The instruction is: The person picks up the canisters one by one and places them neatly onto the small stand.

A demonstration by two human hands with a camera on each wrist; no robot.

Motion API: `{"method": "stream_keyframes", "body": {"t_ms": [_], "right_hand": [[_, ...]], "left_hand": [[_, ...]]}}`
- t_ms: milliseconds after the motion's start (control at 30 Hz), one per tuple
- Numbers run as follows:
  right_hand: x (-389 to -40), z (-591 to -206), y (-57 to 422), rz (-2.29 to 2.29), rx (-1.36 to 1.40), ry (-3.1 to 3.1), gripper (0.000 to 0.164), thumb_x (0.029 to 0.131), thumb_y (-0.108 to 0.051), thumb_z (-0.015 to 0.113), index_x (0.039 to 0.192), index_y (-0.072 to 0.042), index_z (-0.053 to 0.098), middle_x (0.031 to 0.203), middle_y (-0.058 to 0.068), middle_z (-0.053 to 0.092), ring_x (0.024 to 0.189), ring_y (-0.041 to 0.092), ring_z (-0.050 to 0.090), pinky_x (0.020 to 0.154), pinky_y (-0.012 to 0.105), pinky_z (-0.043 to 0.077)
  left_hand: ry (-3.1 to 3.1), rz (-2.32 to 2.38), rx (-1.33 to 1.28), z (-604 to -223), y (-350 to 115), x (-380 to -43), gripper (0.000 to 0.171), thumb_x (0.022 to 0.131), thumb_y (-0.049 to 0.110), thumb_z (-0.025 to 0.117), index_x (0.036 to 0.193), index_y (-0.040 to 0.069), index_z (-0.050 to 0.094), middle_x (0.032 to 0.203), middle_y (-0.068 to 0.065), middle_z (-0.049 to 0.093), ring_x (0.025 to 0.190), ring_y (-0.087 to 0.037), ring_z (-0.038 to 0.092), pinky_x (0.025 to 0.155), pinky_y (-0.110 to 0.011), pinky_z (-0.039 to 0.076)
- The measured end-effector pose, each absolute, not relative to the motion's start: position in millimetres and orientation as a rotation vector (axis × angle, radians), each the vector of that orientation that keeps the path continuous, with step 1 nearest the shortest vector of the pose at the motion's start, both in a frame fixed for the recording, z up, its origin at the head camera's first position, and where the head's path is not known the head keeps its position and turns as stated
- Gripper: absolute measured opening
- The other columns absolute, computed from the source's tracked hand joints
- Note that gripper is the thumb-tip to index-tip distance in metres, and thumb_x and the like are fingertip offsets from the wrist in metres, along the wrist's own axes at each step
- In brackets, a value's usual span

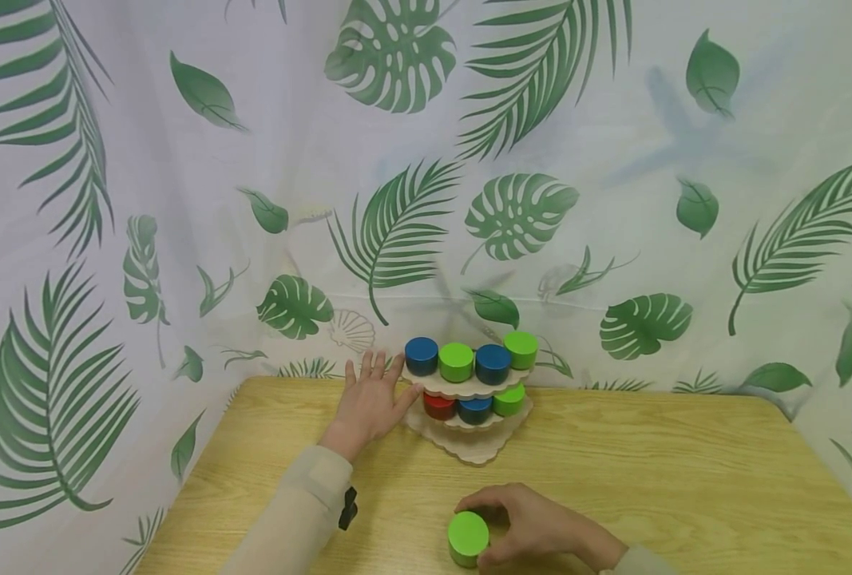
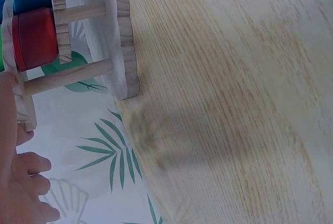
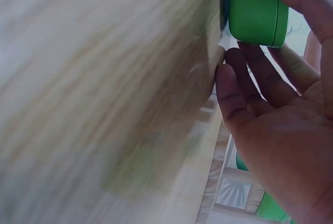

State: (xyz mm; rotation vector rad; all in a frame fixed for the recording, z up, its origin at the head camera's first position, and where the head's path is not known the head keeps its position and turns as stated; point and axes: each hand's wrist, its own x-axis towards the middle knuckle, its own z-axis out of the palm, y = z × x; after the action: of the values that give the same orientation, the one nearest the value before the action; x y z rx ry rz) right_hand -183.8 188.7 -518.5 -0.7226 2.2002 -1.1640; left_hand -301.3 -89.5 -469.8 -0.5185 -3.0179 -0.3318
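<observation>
My right hand (image 1: 533,523) pinches a small green round tin (image 1: 468,538) between thumb and fingers, over the near part of the table. In the right wrist view a lid seam shows on this green tin (image 3: 255,9). My left hand (image 1: 371,403) reaches to the left side of a tiered wooden stand (image 1: 483,449), its fingers spread, the thumb touching the edge of the upper tier. Blue and green tins (image 1: 456,362) stand on the upper tier. A red tin (image 1: 439,406), a blue one and a green one sit on the tier below.
The wood-grain table (image 1: 648,471) runs back to a white cloth (image 1: 598,136) printed with green leaves. The stand is close to that cloth. Round dowels (image 2: 73,76) join the stand's tiers. A dark object (image 1: 349,509) shows at my left cuff.
</observation>
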Motion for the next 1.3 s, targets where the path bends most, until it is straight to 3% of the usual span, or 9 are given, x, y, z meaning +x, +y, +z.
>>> {"method": "stream_keyframes", "body": {"t_ms": [433,833,1300], "right_hand": [[-200.1,-512.5,181.0,-1.231,-0.732,2.267,0.058,0.086,-0.028,0.088,0.138,-0.013,0.068,0.128,-0.003,0.071,0.107,0.011,0.064,0.088,0.024,0.054],[-219.5,-515.0,164.3,-1.409,-0.664,2.346,0.066,0.087,-0.022,0.088,0.144,-0.002,0.062,0.132,0.010,0.069,0.107,0.021,0.068,0.090,0.035,0.061],[-226.2,-526.5,155.0,-1.476,-0.572,2.474,0.058,0.086,-0.025,0.089,0.136,-0.003,0.069,0.128,0.012,0.071,0.103,0.019,0.071,0.088,0.029,0.062]], "left_hand": [[-3.022,-0.334,-0.514,-469.7,-89.8,-302.2,0.079,0.108,0.066,0.032,0.167,0.014,0.033,0.171,-0.023,0.029,0.162,-0.044,0.020,0.128,-0.069,0.015],[-3.027,-0.357,-0.520,-471.0,-90.0,-303.1,0.079,0.108,0.066,0.032,0.167,0.014,0.032,0.172,-0.023,0.029,0.162,-0.044,0.019,0.128,-0.069,0.014],[-3.033,-0.364,-0.519,-468.6,-89.5,-302.2,0.078,0.109,0.065,0.033,0.167,0.013,0.033,0.171,-0.023,0.030,0.162,-0.044,0.020,0.128,-0.069,0.016]]}}
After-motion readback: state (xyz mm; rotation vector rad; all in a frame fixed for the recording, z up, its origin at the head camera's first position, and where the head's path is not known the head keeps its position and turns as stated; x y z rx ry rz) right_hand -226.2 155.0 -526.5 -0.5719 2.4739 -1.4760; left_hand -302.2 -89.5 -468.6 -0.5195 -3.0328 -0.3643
